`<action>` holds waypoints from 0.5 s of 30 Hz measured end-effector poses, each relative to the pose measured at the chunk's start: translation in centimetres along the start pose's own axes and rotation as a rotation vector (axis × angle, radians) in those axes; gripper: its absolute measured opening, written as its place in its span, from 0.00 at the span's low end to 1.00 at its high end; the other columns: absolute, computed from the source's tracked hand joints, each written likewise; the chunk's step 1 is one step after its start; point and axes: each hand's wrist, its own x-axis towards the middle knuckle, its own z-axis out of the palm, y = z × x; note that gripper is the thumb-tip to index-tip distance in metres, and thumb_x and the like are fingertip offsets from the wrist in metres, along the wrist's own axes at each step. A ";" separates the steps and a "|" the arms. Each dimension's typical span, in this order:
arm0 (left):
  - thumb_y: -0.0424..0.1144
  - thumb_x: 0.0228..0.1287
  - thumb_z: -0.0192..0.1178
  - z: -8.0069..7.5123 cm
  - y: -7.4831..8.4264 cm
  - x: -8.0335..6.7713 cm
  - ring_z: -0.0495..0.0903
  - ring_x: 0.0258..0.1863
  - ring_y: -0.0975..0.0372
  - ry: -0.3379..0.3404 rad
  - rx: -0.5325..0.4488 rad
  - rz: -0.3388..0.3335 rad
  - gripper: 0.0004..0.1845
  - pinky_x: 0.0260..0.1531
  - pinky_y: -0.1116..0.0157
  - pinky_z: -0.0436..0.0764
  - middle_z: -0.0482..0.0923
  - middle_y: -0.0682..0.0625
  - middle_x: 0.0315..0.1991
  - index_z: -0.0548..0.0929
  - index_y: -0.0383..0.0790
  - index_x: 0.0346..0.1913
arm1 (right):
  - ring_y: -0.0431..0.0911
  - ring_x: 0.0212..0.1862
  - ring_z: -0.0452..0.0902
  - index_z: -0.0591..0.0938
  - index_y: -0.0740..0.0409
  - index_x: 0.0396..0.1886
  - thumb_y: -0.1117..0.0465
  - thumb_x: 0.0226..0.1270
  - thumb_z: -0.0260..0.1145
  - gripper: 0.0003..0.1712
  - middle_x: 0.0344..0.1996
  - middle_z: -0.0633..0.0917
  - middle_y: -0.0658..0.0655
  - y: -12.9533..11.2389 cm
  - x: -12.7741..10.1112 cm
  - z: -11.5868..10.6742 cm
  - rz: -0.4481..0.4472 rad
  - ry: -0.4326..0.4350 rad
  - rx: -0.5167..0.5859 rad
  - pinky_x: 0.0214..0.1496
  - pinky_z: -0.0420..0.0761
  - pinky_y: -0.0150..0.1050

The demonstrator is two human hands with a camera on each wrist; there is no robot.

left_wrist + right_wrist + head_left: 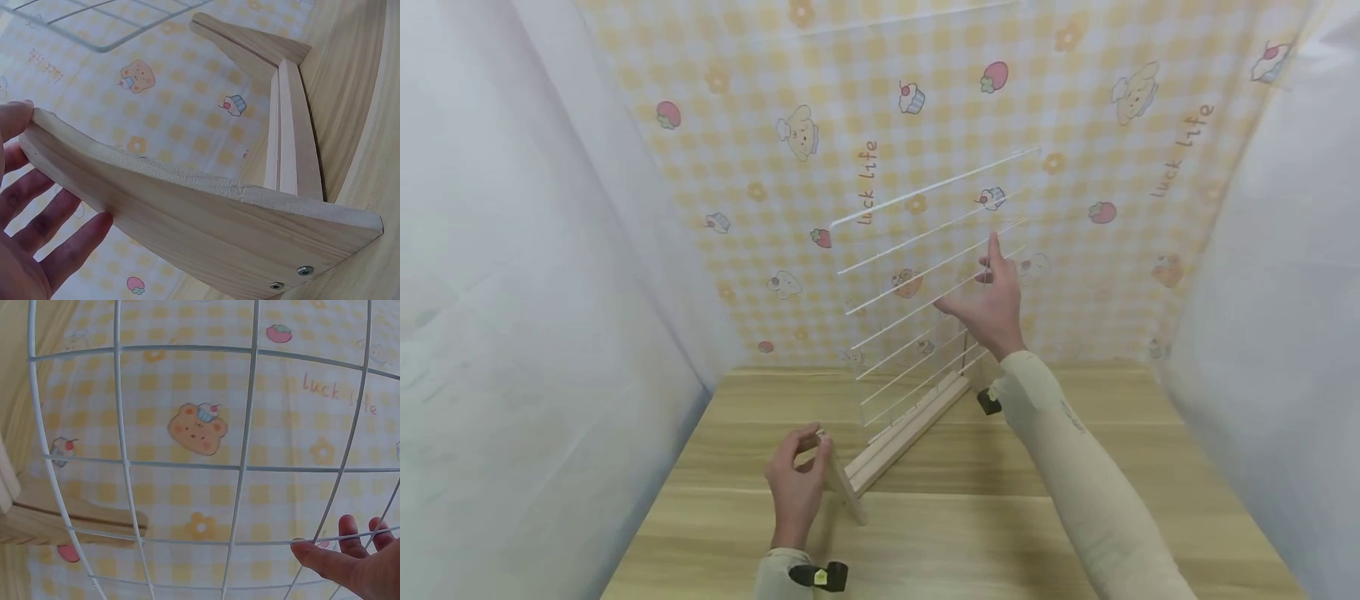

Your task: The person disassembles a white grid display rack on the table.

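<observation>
A wooden stand has a grooved base bar [910, 433] with a side board at each end. My left hand [797, 483] pinches the raised tip of the near side board [206, 200], thumb on one face and fingers on the other. Two screw heads [305, 270] show low on that board. Tilted above the bar is a white wire grid [936, 187], which my right hand [988, 304] holds by its right part. In the right wrist view the thumb [306, 550] lies against a wire, with other fingers past the mesh. The far side board [256, 37] stands by the backdrop.
The stand rests on a wood-grain table [1075, 500]. Behind it hangs a yellow checked cloth [745, 133] with cartoon prints. White sheets [535, 333] enclose the left and right sides.
</observation>
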 end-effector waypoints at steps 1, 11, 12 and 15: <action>0.38 0.57 0.64 0.1 -0.1 0.0 0.81 0.40 0.58 -0.003 0.002 -0.003 0.12 0.32 0.65 0.84 0.83 0.46 0.40 0.81 0.43 0.45 | 0.52 0.49 0.69 0.46 0.38 0.72 0.51 0.31 0.81 0.70 0.55 0.69 0.57 0.4 -0.2 -0.2 0.008 -0.004 -0.004 0.47 0.74 0.42; 0.41 0.58 0.64 0.0 -0.1 0.2 0.79 0.39 0.67 -0.042 -0.009 0.018 0.12 0.44 0.61 0.82 0.79 0.52 0.34 0.83 0.52 0.45 | 0.54 0.49 0.70 0.45 0.38 0.72 0.54 0.32 0.81 0.70 0.55 0.69 0.62 4.5 -1.9 -1.8 0.026 -0.092 -0.121 0.48 0.76 0.48; 0.40 0.58 0.63 0.0 -0.1 0.2 0.79 0.40 0.66 -0.047 -0.015 0.020 0.12 0.45 0.60 0.82 0.78 0.52 0.34 0.83 0.51 0.46 | 0.55 0.49 0.70 0.45 0.39 0.72 0.54 0.32 0.81 0.70 0.55 0.69 0.63 4.8 -2.0 -2.0 0.025 -0.105 -0.133 0.49 0.76 0.49; 0.36 0.58 0.63 -0.1 0.5 0.2 0.78 0.40 0.65 -0.070 -0.041 0.004 0.12 0.48 0.59 0.81 0.76 0.49 0.34 0.82 0.46 0.46 | 0.57 0.50 0.71 0.43 0.40 0.73 0.55 0.34 0.80 0.70 0.56 0.68 0.65 5.9 -2.6 -2.6 0.035 -0.156 -0.170 0.48 0.76 0.50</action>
